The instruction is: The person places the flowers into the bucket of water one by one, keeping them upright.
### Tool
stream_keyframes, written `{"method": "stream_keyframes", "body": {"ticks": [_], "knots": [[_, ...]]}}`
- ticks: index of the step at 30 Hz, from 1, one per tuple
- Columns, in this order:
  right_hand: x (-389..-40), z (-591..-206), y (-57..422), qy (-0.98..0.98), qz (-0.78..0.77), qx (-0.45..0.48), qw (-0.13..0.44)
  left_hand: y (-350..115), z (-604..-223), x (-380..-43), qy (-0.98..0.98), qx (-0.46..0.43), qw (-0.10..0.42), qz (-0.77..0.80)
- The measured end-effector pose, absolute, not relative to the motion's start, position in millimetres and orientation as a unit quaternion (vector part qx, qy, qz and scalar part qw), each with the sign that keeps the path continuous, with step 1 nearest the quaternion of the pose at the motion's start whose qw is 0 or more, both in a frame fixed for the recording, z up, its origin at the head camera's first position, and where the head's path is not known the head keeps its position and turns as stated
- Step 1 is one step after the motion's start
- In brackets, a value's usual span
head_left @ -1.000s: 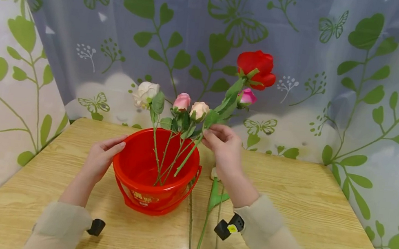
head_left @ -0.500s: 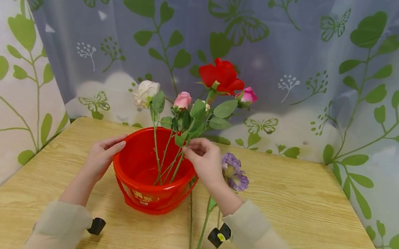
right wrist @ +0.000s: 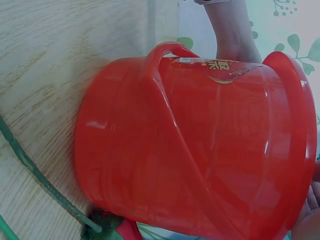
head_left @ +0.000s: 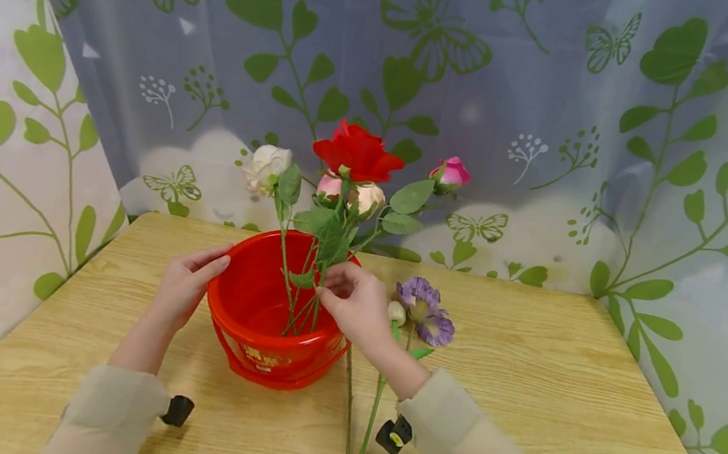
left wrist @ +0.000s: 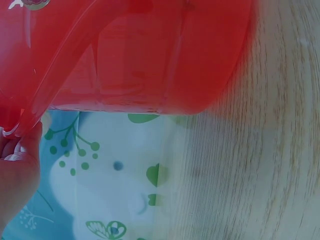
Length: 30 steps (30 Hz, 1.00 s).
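Observation:
A red plastic bucket (head_left: 238,291) stands on the wooden table with several artificial flowers leaning in it. My left hand (head_left: 185,281) grips its left rim, with the thumb over the edge; the left wrist view shows the fingers (left wrist: 15,155) at the rim. My right hand (head_left: 358,309) pinches the stem of a red rose (head_left: 359,153) over the bucket's right side. The rose's stem reaches down inside, and its bloom overlaps a pink rose (head_left: 328,185) and a peach rose (head_left: 369,198). A white flower (head_left: 267,169) leans left, a magenta rosebud (head_left: 453,172) right.
A purple iris (head_left: 425,312) and a white bud (head_left: 397,313) lie on the table right of the bucket, their stems running toward the front edge. The bucket's handle (right wrist: 172,117) hangs down its side. A patterned curtain (head_left: 521,88) backs the table.
My right hand has moved left and down, bringing the red rose from the right over the bucket, its stem end now inside. The left hand has stayed on the rim.

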State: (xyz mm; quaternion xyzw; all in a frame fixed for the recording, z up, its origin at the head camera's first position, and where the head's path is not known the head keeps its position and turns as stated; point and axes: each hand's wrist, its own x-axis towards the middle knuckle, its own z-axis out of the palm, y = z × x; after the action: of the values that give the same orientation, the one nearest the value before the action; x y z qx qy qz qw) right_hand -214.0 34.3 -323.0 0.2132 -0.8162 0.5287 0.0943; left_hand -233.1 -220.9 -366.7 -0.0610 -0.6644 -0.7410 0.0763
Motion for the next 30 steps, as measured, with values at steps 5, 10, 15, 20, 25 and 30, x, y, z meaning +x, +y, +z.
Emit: {"method": "stream_keyframes", "body": {"ticks": [5, 10, 15, 20, 25, 30], "knots": [[-212.4, -321.8, 32.1, -0.825, 0.517, 0.214, 0.08, -221.6, -367.0, -233.5, -0.66, -0.064, 0.079, -0.744], [-211.8, -321.1, 29.7, -0.828, 0.509, 0.224, 0.075, -222.0, -367.7, -233.6, -0.657, -0.067, 0.08, -0.747], [-212.0, -321.5, 28.0, -0.834, 0.496, 0.232, 0.07, -222.2, -367.8, -233.7, -0.659, -0.068, 0.082, -0.744], [-211.8, -321.7, 27.9, -0.837, 0.489, 0.237, 0.063, -222.3, -367.2, -233.3, -0.659, -0.069, 0.081, -0.744], [-210.1, -321.4, 29.6, -0.832, 0.494, 0.243, 0.066, -221.6, -366.5, -232.9, -0.658, -0.068, 0.078, -0.746], [-206.6, -322.0, 32.8, -0.82, 0.507, 0.253, 0.073, -221.4, -367.5, -232.7, -0.651, -0.075, 0.079, -0.752]]}}
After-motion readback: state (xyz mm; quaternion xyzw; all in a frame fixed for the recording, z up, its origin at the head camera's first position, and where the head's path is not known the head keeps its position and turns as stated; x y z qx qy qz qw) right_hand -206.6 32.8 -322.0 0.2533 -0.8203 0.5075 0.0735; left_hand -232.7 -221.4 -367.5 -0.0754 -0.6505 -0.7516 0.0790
